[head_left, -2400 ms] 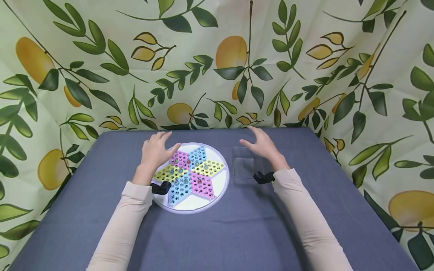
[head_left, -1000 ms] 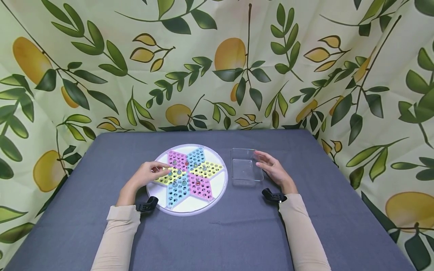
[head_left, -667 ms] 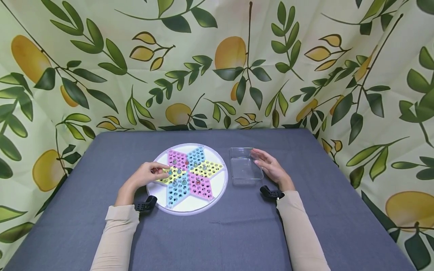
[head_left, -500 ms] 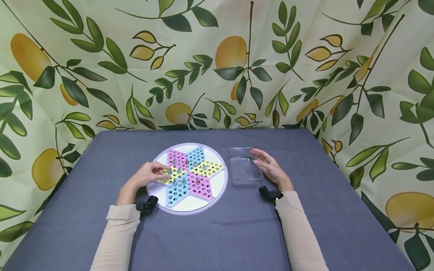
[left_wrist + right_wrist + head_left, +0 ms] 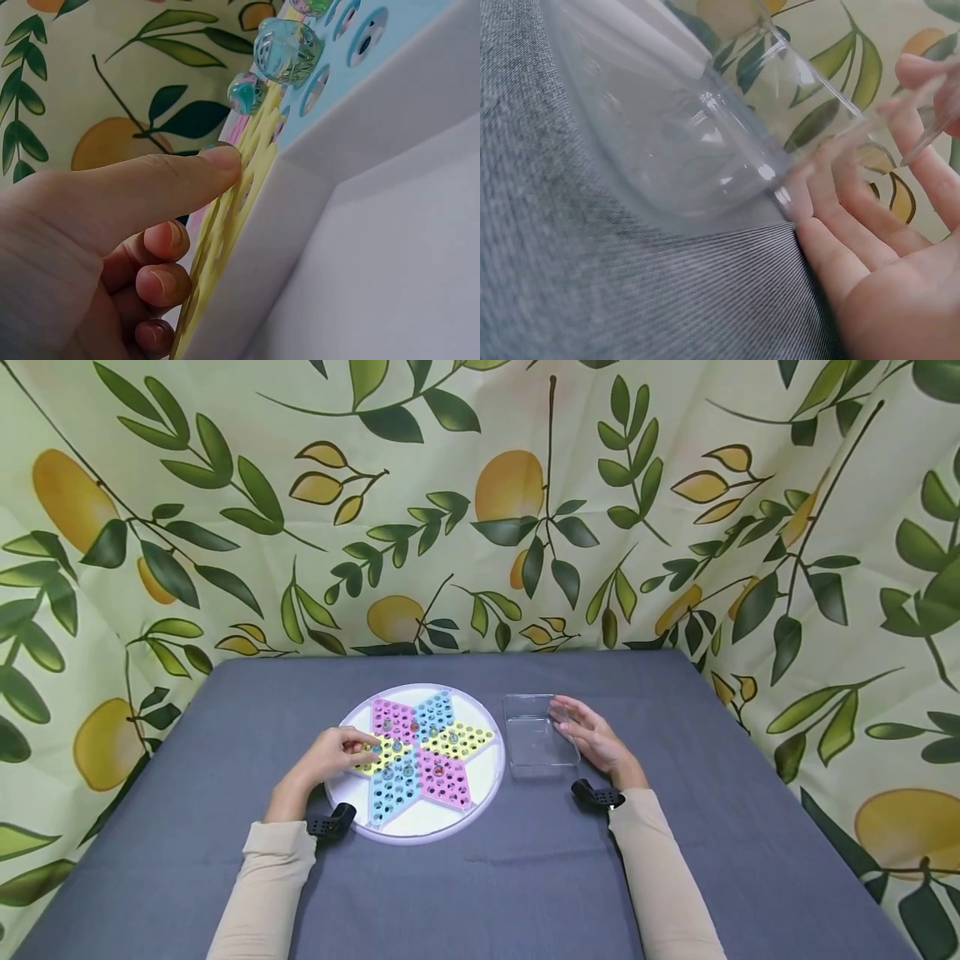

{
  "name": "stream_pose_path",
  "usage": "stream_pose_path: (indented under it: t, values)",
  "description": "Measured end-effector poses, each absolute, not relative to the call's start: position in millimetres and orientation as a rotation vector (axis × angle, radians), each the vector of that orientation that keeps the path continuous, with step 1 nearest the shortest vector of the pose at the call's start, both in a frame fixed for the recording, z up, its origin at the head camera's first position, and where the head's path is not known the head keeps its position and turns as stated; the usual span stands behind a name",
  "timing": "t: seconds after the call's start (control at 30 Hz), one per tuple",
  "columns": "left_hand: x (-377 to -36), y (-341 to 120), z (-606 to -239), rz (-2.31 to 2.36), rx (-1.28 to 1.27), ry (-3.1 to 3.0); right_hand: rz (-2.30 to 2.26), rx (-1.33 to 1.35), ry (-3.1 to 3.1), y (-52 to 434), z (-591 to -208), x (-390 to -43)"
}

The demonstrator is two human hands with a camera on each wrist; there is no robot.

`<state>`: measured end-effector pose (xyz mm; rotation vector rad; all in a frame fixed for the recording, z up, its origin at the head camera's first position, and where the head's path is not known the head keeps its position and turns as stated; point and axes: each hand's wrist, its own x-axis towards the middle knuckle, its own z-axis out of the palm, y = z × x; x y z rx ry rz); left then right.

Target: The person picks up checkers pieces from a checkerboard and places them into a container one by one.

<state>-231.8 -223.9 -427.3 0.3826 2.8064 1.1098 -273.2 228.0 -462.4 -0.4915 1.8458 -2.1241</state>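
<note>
A round white Chinese checkers board (image 5: 420, 822) with a pink, blue and yellow star of holes lies left of centre, several glass marbles (image 5: 288, 51) sitting in it. Over the left yellow point, my left hand (image 5: 330, 756) reaches in with thumb and fingers bent together; it pinches a small marble, mostly hidden behind the thumb tip in the left wrist view. To the right stands a clear plastic box (image 5: 542, 747). Against its right wall, my right hand (image 5: 596, 735) rests extended fingers, seen through the plastic in the right wrist view.
A blue-grey cloth covers the table (image 5: 480, 893). Behind and beside it hangs a curtain (image 5: 435, 527) printed with leaves and orange fruit. Each wrist wears a black band. The board and box stand close together.
Both hands came down from above, the left to the board's yellow point, the right to the box. Over the last second the box has slid slightly left with my right hand against it.
</note>
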Motion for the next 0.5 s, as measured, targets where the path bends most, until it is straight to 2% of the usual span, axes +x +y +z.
stream_pose_path:
  t: [0.2, 0.5]
  values:
    - [-230.9, -223.5, -427.4, 1.136, 0.378, 2.806, -2.104, -0.545, 1.858, 228.1, -463.6, -271.8]
    - [-230.6, -224.7, -425.1, 1.116, 0.385, 2.81, -2.106, -0.48, 1.838, 225.3, -461.5, -269.8]
